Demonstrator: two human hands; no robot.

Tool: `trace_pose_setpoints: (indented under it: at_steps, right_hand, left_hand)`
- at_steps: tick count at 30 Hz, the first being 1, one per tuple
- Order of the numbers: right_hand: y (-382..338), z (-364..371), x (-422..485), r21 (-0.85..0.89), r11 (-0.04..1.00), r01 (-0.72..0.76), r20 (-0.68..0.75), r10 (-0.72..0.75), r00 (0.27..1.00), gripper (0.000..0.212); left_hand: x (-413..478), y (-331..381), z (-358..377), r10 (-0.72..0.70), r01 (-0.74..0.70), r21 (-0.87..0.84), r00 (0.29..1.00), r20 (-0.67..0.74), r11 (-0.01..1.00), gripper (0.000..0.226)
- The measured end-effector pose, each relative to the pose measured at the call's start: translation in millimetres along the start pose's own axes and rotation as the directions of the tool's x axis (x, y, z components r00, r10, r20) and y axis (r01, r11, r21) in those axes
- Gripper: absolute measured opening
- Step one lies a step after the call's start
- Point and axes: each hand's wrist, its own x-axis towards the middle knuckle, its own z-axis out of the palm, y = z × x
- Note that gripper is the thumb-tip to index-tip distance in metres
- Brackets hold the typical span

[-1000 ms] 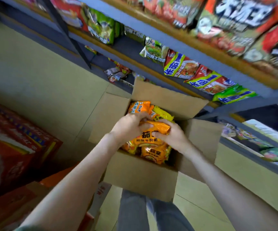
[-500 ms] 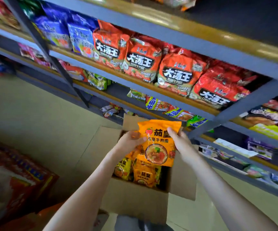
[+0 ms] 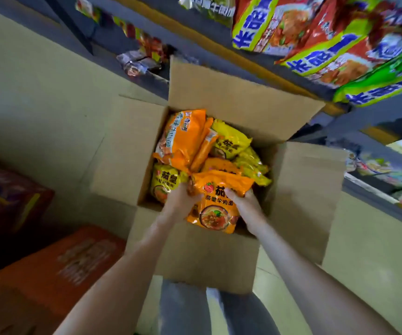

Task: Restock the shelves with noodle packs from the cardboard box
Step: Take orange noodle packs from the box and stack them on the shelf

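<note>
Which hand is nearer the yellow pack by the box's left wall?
Left. The left hand sits at the lower edge of that yellow pack; the right hand is across the orange pack both hold.

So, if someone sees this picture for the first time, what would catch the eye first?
Most likely the bright orange noodle pack in the middle, held by the left hand and right hand at the near side of the open cardboard box, full of orange and yellow packs. Next, the red and green packs on the shelf at upper right.
</note>
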Motion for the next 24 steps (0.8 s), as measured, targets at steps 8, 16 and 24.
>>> trace_pose_setpoints:
  at_steps: [8,16,24]
  right_hand:
    - [-14.9,35.9,5.1,-0.585,0.811,-0.003,-0.359,-0.255,0.898,0.093]
    - [-97.7,109.0,43.9,-0.7,0.642,0.312,0.026,-0.414,0.91,0.09]
    - [-120.2,127.9,70.2,-0.446,0.893,-0.056,-0.164,-0.021,0.986,0.065]
  left_hand:
    - [5.5,-8.1,-3.4,0.082,-0.07,0.113,0.991,-0.105,0.991,0.046]
    - [28.3,3.2,-58.0,0.409,-0.289,0.331,0.825,-0.39,0.898,0.07]
    - [41.2,10.1,-66.4,0.408,-0.198,0.613,0.886,-0.222,0.765,0.08]
